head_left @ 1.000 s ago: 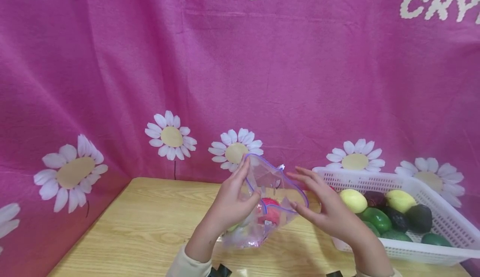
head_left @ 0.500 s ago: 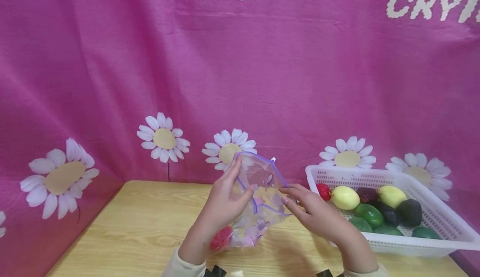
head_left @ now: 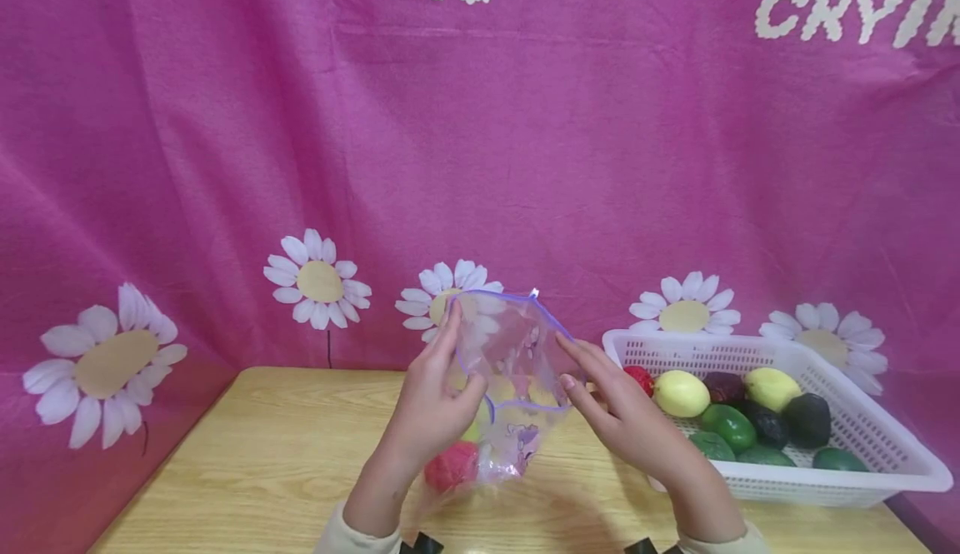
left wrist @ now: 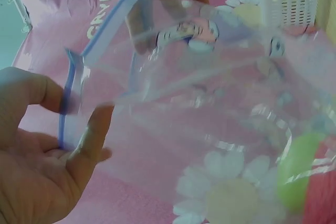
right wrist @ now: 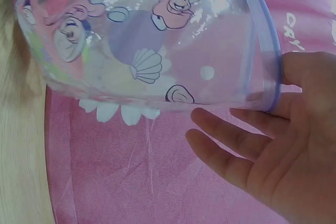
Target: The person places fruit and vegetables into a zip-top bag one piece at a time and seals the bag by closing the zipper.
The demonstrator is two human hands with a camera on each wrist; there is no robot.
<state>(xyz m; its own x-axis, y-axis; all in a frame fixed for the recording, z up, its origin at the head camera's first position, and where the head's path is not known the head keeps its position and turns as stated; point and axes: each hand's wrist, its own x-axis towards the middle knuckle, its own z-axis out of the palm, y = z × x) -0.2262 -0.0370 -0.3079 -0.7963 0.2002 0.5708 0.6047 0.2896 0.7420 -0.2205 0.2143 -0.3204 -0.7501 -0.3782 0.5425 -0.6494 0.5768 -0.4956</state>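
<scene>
A clear zip bag (head_left: 517, 354) with a purple-blue zip edge and cartoon prints stands with its mouth spread wide, between both hands. My left hand (head_left: 423, 408) holds the left side of its mouth, thumb on one face and fingers at the zip edge. On the opposite side, my right hand (head_left: 626, 408) pinches the rim between thumb and forefinger; its other fingers (right wrist: 226, 150) are extended below the bag. Inside, low on the left, lies a rough red round item (head_left: 452, 466). Beside it is a smooth light-green item (left wrist: 299, 171), partly cut off in the left wrist view.
A white perforated basket (head_left: 892, 454) stands at the right, holding yellow lemon-like fruit (head_left: 681, 393), green and dark avocado-like items (head_left: 727, 427) and a red item (head_left: 639, 377). A wooden table (head_left: 300, 454) lies below, with a pink flowered cloth (head_left: 525, 162) behind.
My right hand, spread beside the bag's mouth a second ago, now pinches its rim. The red item inside has shifted to the bag's lower left. The head view has turned slightly.
</scene>
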